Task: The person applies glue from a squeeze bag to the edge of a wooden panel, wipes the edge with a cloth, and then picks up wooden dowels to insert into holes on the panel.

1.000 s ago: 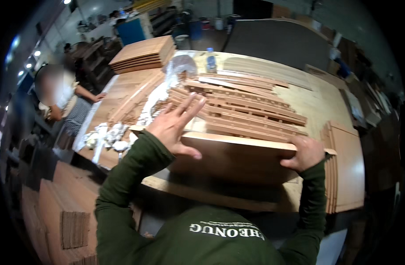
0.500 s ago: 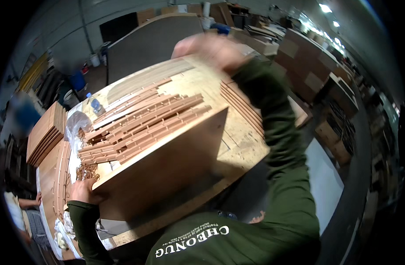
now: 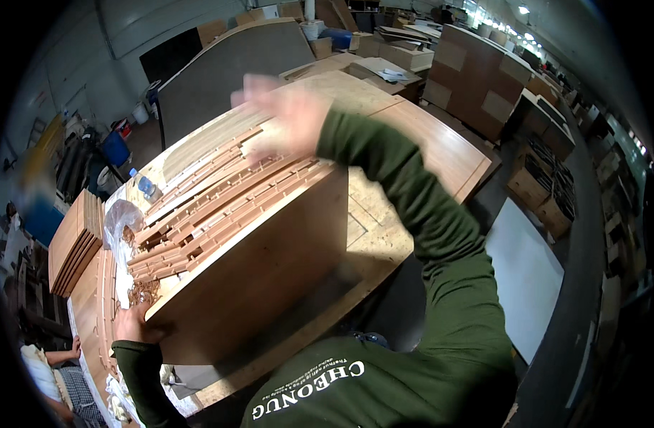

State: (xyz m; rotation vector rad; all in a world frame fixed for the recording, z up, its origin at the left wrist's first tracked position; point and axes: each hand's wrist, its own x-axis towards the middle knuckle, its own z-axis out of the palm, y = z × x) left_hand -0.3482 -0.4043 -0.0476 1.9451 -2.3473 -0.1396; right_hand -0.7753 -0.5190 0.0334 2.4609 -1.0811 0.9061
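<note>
A wide brown wooden panel stands on its long edge on the workbench, its face toward me. My left hand grips its left end, the fingers mostly hidden behind the edge. Over the far right end of the panel, my right hand is raised. It is blurred, with fingers spread and nothing visible in it. Below and beyond it lie many narrow wooden strips with small pegs along them. Small brown pieces are heaped near my left hand, beside a clear plastic bag.
Stacked brown panels sit at the left, and another brown panel lies at the bench's right. A water bottle stands behind the strips. Another person's hand is at lower left. A white board leans at the right.
My right hand has swept left, from beyond the bench's far edge to above the strips. My left hand keeps its grip on the panel. The view has shifted slightly.
</note>
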